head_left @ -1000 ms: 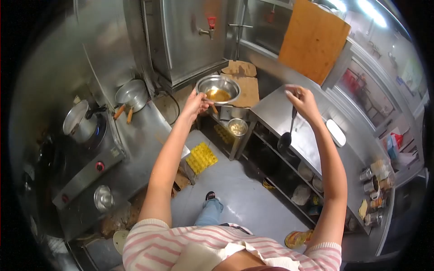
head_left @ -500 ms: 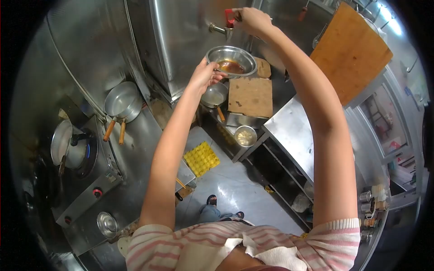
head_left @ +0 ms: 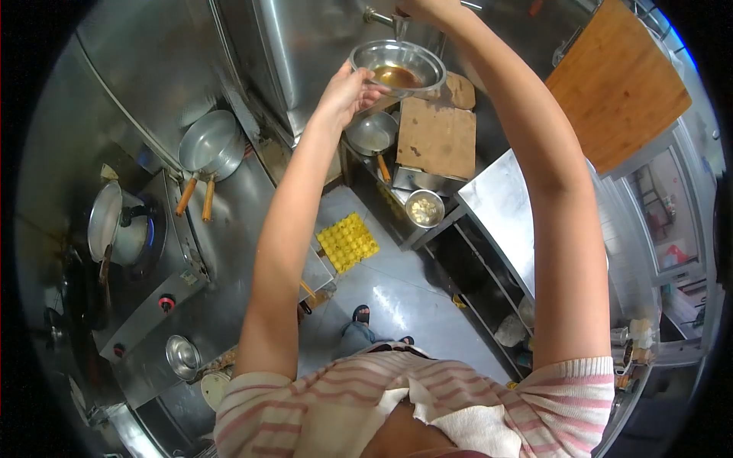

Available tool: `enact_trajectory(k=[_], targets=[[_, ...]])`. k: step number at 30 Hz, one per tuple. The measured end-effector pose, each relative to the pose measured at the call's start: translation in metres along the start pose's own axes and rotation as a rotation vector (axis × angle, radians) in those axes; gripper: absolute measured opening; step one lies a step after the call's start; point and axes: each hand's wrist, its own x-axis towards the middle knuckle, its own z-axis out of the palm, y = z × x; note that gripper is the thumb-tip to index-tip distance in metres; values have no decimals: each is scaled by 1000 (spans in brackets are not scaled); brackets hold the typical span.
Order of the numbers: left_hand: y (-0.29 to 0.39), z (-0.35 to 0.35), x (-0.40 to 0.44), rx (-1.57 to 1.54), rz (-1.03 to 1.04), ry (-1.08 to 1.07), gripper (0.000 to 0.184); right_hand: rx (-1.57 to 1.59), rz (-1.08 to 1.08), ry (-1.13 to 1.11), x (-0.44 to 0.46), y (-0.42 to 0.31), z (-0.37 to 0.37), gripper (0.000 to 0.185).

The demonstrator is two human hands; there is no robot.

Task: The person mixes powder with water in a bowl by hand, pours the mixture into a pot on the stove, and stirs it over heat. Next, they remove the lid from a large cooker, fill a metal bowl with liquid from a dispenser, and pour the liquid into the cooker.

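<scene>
My left hand (head_left: 350,93) grips the near left rim of a steel bowl (head_left: 436,76), thumb on top and fingers underneath. Brownish liquid (head_left: 395,75) lies in the bottom of the bowl, which is held tilted slightly toward me. Just above its far side is the spout of a metal tap (head_left: 400,27) on the steel wall. My right hand (head_left: 431,9) is at the tap's top, closed and partly cut off by the upper frame edge. The red tap handle, seen in the earlier frame, is now hidden or out of view.
Below the bowl are a pan (head_left: 372,134), a brown board (head_left: 437,137) and a small bowl of pale pieces (head_left: 424,208). Two pans (head_left: 212,145) and a stove (head_left: 156,305) stand left. A yellow egg tray (head_left: 349,243) lies on the floor; a wooden board (head_left: 618,84) leans right.
The view has shifted, so the bowl, both hands and the tap appear higher. The red handle has gone from sight. The left hand still holds the bowl; its liquid looks lighter brown.
</scene>
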Motion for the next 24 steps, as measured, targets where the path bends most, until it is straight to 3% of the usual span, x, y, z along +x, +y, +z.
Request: enact_trajectory(k=[2, 9, 24], targets=[[2, 0, 1, -8, 23, -11, 40, -23, -5, 14, -4, 2, -2, 14], [8, 3, -2, -23, 34, 38, 12, 60, -12, 1, -12, 4, -6, 15], [6, 2, 1, -67, 53, 64, 16, 77, 8, 27, -19, 8, -6, 19]])
